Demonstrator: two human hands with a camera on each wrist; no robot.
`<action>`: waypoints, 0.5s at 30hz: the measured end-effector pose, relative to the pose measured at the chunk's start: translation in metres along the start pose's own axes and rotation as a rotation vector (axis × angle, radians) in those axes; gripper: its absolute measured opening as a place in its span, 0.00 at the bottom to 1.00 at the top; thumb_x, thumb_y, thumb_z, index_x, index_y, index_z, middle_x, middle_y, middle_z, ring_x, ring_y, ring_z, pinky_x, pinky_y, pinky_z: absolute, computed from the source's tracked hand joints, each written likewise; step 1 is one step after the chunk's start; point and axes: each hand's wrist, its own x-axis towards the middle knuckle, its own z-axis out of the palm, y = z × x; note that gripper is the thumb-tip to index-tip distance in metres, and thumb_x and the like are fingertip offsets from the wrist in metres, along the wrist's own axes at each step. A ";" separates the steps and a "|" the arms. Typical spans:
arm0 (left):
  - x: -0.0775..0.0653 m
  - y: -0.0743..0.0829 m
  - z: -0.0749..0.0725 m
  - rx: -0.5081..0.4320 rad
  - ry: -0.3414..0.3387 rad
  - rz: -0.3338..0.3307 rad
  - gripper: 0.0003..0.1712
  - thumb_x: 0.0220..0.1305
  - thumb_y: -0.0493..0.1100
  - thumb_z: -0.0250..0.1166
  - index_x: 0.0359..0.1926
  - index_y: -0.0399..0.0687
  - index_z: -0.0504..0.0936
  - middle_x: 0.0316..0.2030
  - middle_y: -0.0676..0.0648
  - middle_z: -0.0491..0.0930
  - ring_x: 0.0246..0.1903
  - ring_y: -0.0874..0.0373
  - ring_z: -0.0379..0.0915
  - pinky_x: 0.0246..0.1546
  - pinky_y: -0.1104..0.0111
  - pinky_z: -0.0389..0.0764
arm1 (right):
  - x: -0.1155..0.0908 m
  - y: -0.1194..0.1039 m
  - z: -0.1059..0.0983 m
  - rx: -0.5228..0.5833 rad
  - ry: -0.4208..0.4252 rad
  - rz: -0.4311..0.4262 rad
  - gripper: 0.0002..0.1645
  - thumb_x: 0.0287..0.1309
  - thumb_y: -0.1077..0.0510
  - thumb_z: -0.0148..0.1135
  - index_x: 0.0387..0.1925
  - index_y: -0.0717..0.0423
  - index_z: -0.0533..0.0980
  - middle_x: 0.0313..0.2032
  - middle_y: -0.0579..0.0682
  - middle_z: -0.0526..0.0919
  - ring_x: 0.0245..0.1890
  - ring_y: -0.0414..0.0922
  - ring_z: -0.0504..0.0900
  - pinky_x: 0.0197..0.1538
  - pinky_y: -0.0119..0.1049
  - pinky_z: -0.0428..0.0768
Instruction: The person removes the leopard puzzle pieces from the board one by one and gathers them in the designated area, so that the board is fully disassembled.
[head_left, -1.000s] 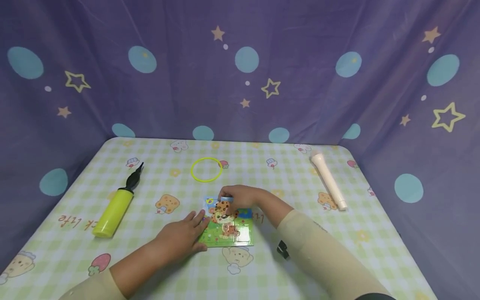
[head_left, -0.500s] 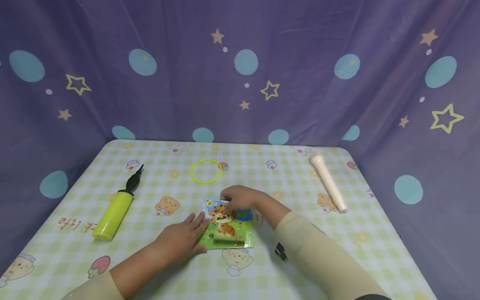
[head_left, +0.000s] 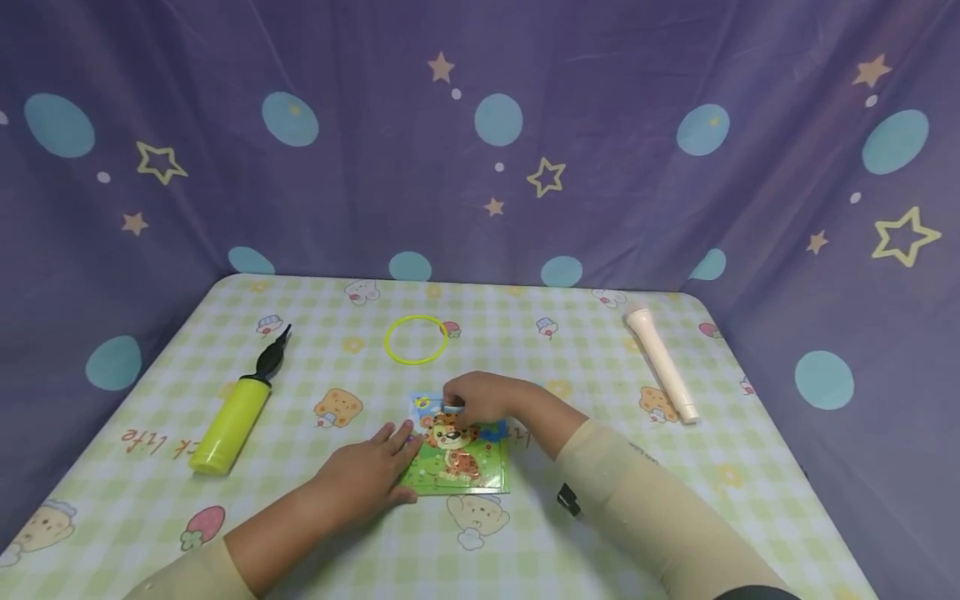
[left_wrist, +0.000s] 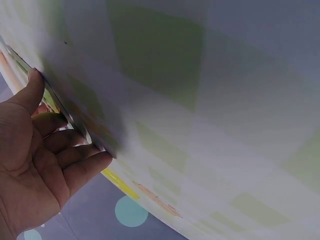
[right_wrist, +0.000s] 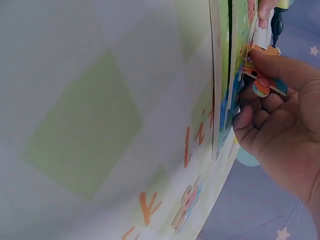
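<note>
A jigsaw puzzle point(head_left: 459, 467) with a spotted cartoon leopard on green and blue lies on the checked tablecloth. My left hand point(head_left: 363, 477) rests at its left edge, fingers spread and extended, with the thumb by the near corner; the left wrist view shows the fingertips along the board's edge. Over the puzzle's upper part, my right hand point(head_left: 486, 398) has curled fingers. The right wrist view shows its thumb and fingers pinching an orange spotted puzzle piece point(right_wrist: 261, 86) with a blue edge. Beside that piece, a dark gap separates a picture layer from the board point(right_wrist: 217, 75) underneath.
A yellow-green balloon pump point(head_left: 231, 425) with a black nozzle lies at the left. Behind the puzzle is a thin yellow ring point(head_left: 387, 348). A pale stick with a flared end point(head_left: 663, 365) lies at the right. A purple curtain point(head_left: 360, 167) hangs behind the table.
Half a second ago the leopard picture's near edge stood raised and tilted above the board; now it lies lower, nearly flat. Both hands keep almost the same places.
</note>
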 end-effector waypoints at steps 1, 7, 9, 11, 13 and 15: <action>0.000 0.000 0.000 -0.002 0.002 0.000 0.45 0.61 0.67 0.61 0.71 0.47 0.66 0.72 0.42 0.61 0.69 0.41 0.62 0.50 0.52 0.79 | 0.000 -0.001 0.000 -0.012 -0.003 0.001 0.07 0.57 0.54 0.69 0.34 0.43 0.76 0.32 0.38 0.80 0.34 0.38 0.76 0.42 0.34 0.74; -0.001 0.001 -0.002 -0.013 -0.003 0.004 0.45 0.62 0.65 0.61 0.72 0.45 0.65 0.72 0.40 0.61 0.69 0.40 0.62 0.53 0.51 0.78 | -0.002 -0.008 -0.001 -0.090 0.006 -0.002 0.08 0.57 0.53 0.70 0.34 0.42 0.77 0.32 0.37 0.80 0.34 0.37 0.76 0.42 0.33 0.74; -0.001 0.002 -0.003 -0.026 -0.010 0.009 0.45 0.63 0.65 0.61 0.72 0.44 0.65 0.72 0.39 0.61 0.69 0.39 0.61 0.55 0.50 0.76 | -0.002 -0.008 0.000 -0.091 0.015 -0.004 0.08 0.57 0.53 0.70 0.34 0.42 0.76 0.32 0.37 0.79 0.33 0.37 0.75 0.41 0.33 0.74; -0.001 0.003 -0.003 -0.040 -0.007 0.014 0.43 0.63 0.63 0.61 0.72 0.47 0.64 0.72 0.37 0.60 0.69 0.37 0.60 0.56 0.47 0.75 | -0.003 -0.007 0.000 -0.077 0.015 -0.008 0.07 0.58 0.53 0.69 0.34 0.42 0.76 0.31 0.38 0.79 0.33 0.37 0.75 0.41 0.33 0.74; 0.000 0.004 -0.002 -0.042 -0.011 0.031 0.41 0.65 0.62 0.61 0.74 0.55 0.62 0.72 0.34 0.59 0.69 0.35 0.59 0.56 0.45 0.74 | -0.004 -0.006 0.001 -0.061 0.014 -0.014 0.07 0.59 0.54 0.68 0.34 0.42 0.76 0.31 0.38 0.78 0.32 0.38 0.74 0.39 0.33 0.73; 0.000 0.005 -0.001 -0.036 -0.029 0.044 0.37 0.68 0.60 0.59 0.75 0.68 0.58 0.72 0.32 0.57 0.69 0.32 0.57 0.57 0.42 0.72 | -0.004 -0.005 0.002 -0.040 0.014 -0.018 0.07 0.59 0.54 0.68 0.34 0.43 0.76 0.31 0.39 0.78 0.31 0.38 0.74 0.38 0.33 0.74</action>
